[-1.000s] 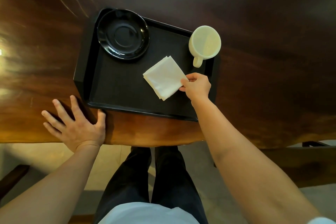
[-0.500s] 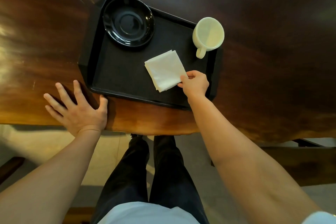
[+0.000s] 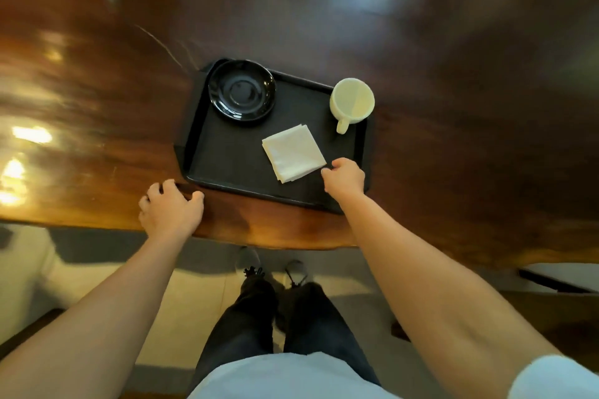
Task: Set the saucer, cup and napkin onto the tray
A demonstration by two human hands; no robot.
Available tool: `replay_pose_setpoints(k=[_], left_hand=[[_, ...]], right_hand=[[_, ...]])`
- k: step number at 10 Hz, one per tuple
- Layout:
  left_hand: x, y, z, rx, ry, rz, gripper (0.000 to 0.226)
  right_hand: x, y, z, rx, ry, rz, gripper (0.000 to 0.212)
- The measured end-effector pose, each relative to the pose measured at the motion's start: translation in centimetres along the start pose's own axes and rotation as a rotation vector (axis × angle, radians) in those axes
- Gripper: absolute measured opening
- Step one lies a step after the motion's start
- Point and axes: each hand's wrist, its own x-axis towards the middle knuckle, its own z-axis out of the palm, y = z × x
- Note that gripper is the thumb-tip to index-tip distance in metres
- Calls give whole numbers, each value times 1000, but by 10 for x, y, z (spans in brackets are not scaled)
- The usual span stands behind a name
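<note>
Saucer [image 3: 241, 91], cup [image 3: 352, 100], napkin [image 3: 293, 153] on tray [image 3: 227, 168]; no legible writing.

Black saucer [image 3: 241, 95], cream cup [image 3: 352, 101], folded white napkin [image 3: 293, 153] on black tray [image 3: 227, 165].

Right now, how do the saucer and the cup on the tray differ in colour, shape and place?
The saucer is glossy black, while the cup is pale cream. The saucer is flat and shallow; the cup is deeper and has a handle, which points toward the person. The saucer lies in the tray's far left corner; the cup stands at the far right corner, by the rim. Both are round, upright, look empty, and neither of the hands touches them.
</note>
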Motion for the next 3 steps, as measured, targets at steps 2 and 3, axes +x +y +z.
replay_pose_setpoints(k=[2,3], left_hand=[[-57,57,-23,-51,-64,126,58],[-82,102,-43,74,-53,256,59]], right_hand=[[-34,1,-57,-386,-24,-222,27],[-46,-7,-93,-407,-19,-307,25]])
